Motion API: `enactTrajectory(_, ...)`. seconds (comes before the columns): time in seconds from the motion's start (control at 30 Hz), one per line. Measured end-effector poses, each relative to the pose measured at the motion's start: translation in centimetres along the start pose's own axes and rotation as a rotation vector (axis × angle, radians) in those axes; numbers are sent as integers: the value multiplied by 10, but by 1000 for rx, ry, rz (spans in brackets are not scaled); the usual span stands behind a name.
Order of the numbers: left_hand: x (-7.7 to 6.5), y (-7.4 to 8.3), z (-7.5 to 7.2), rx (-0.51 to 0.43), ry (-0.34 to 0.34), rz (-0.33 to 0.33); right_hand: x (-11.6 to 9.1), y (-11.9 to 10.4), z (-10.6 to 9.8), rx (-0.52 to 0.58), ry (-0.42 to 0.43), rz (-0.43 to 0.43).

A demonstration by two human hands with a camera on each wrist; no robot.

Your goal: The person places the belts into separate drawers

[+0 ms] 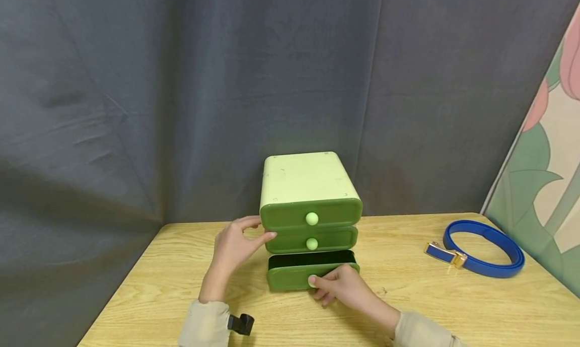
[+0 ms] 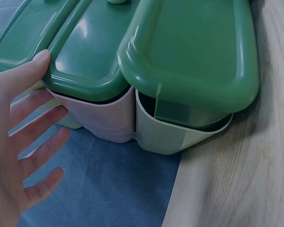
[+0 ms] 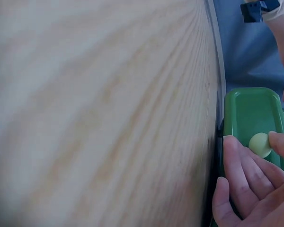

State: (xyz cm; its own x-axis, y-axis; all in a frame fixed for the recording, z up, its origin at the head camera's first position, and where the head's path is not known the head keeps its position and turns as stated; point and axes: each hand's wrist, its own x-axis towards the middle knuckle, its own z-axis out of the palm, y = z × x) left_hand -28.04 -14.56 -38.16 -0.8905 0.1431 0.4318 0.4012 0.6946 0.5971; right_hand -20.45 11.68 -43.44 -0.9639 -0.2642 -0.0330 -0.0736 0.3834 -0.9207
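A small three-drawer cabinet (image 1: pixel 308 178) with a pale green top and dark green drawer fronts stands on the table. Its bottom drawer (image 1: pixel 290 277) is pulled partly out, showing a dark gap behind the front. My right hand (image 1: pixel 346 289) pinches that drawer's round pale knob (image 3: pixel 260 144) between thumb and fingers. At the cabinet's left side is my left hand (image 1: pixel 235 246), its thumb touching the left end of the middle drawer (image 1: pixel 290 241). The other fingers of the left hand are spread beside the cabinet's side wall (image 2: pixel 99 113). The top drawer (image 1: pixel 285 216) is closed.
A coiled blue belt (image 1: pixel 496 270) with a gold buckle (image 1: pixel 458 259) lies on the wooden table (image 1: pixel 403 256) to the right. Behind the table hangs a dark grey curtain (image 1: pixel 272 75). A flower-patterned panel (image 1: pixel 539 160) borders the right side.
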Motion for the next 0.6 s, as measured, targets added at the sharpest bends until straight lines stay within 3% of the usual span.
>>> enactTrajectory(0.47, 1, 1, 0, 18, 17, 10, -30, -8, 0, -16, -46, -5)
enactTrajectory(0.6, 1, -1, 0, 28, 22, 18, -39, -8, 2, -7, -53, 32)
